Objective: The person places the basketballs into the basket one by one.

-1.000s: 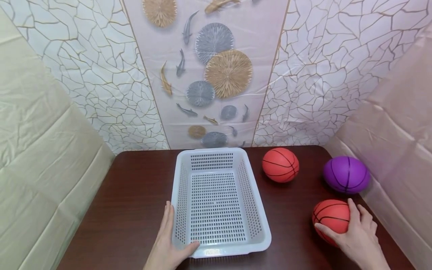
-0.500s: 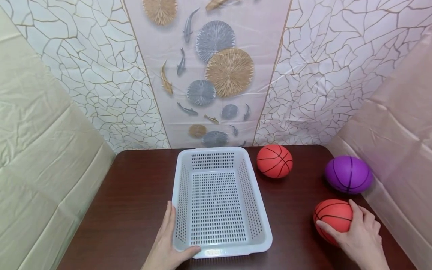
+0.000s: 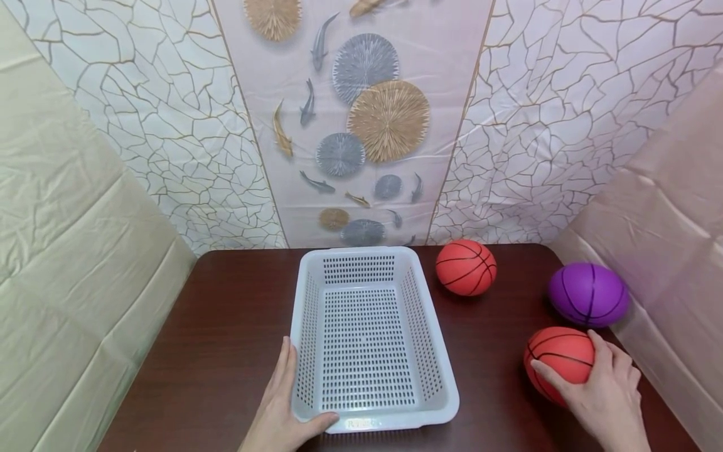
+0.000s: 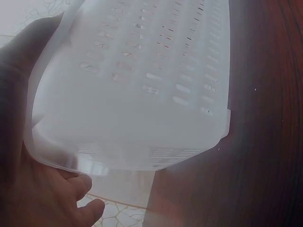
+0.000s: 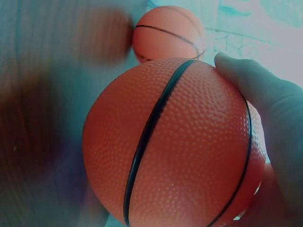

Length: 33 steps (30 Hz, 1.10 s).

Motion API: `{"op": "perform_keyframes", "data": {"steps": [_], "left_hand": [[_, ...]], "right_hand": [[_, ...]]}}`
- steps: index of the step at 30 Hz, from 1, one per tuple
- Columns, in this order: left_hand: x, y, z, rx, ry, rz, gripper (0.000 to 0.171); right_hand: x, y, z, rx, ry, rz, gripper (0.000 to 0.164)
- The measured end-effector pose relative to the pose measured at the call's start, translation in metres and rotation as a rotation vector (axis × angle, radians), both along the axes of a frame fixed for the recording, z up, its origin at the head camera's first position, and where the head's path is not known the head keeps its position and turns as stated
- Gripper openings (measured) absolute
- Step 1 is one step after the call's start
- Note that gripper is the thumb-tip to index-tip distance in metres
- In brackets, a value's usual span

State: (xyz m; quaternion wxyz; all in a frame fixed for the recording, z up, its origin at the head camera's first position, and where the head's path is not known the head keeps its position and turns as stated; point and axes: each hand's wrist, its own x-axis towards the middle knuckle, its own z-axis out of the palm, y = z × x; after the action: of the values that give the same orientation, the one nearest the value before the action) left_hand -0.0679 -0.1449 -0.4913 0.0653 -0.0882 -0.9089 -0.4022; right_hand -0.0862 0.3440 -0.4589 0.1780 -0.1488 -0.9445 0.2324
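Note:
My left hand [image 3: 279, 402] holds the near left corner of a white perforated plastic basket [image 3: 454, 402], its thumb at the front rim and its fingers along the left side. The left wrist view shows the basket's outer wall [image 4: 118, 113] close up, fingertips [image 4: 92, 210] beside its edge. At the right, my right hand [image 3: 607, 389] grips a red toy basketball [image 3: 559, 361] with black lines, thumb on the near side and fingers over the far side. That ball [image 5: 175, 142] fills much of the right wrist view; its underside is hidden.
Another red toy basketball [image 3: 465, 267] sits behind, right of the basket's far end. Against the right-hand cloth wall [image 3: 666, 251] lies a purple ball [image 3: 589, 294], just beyond the held one. A dark wooden table [image 3: 226, 326] carries everything; a patterned sheet [image 3: 350, 125] hangs behind.
The far red ball has turned and shifted slightly toward the back. My right hand and its basketball have risen a little in view. My left hand stays at the basket corner.

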Motion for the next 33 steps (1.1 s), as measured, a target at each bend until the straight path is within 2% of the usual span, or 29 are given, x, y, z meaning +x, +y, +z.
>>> {"op": "perform_keyframes", "data": {"steps": [11, 28, 33], "left_hand": [[0.001, 0.001, 0.002, -0.003, 0.000, 0.004, 0.128], [0.001, 0.001, -0.002, 0.001, 0.017, 0.009, 0.128], [0.001, 0.001, -0.002, -0.001, 0.017, 0.015, 0.127]], "right_hand": [[-0.003, -0.021, 0.015, -0.075, 0.119, 0.036, 0.115], [-0.006, -0.057, 0.043, -0.176, 0.174, 0.110, 0.112], [-0.006, -0.069, 0.049, -0.189, 0.215, 0.145, 0.113]]}}
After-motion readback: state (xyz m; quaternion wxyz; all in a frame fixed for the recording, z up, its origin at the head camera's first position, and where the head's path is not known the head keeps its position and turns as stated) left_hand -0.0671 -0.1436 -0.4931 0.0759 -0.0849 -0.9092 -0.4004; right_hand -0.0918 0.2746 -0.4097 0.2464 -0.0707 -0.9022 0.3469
